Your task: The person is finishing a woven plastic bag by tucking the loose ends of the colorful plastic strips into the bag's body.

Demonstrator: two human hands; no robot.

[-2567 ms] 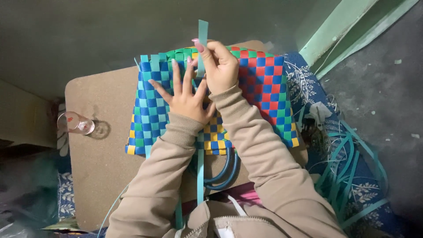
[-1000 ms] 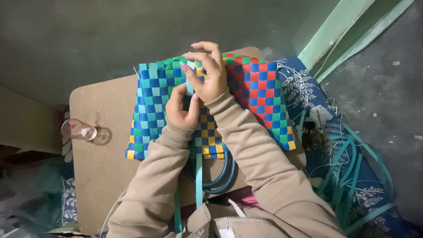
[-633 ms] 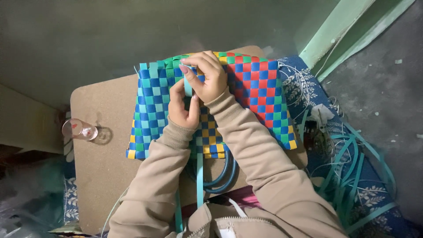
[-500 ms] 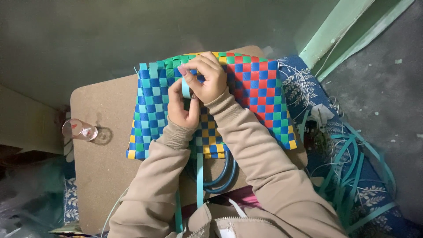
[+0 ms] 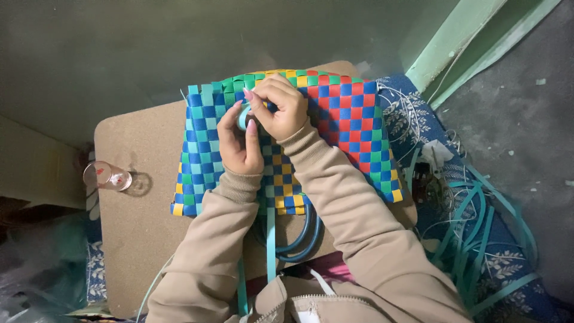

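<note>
Both hands meet over woven mat (image 5: 335, 125) on desk (image 5: 140, 209). Right hand (image 5: 280, 107) pinches teal strip (image 5: 244, 116); left hand (image 5: 239, 143), just below, grips it too. Risk: strip slipping out or kinking if pulled unevenly.

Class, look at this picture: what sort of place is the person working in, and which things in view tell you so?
Probably a home craft corner on the floor, used for weaving. A chequered woven panel lies on a low board, loose teal strips are heaped on a patterned blue cloth, and a small glass stands near.
</note>
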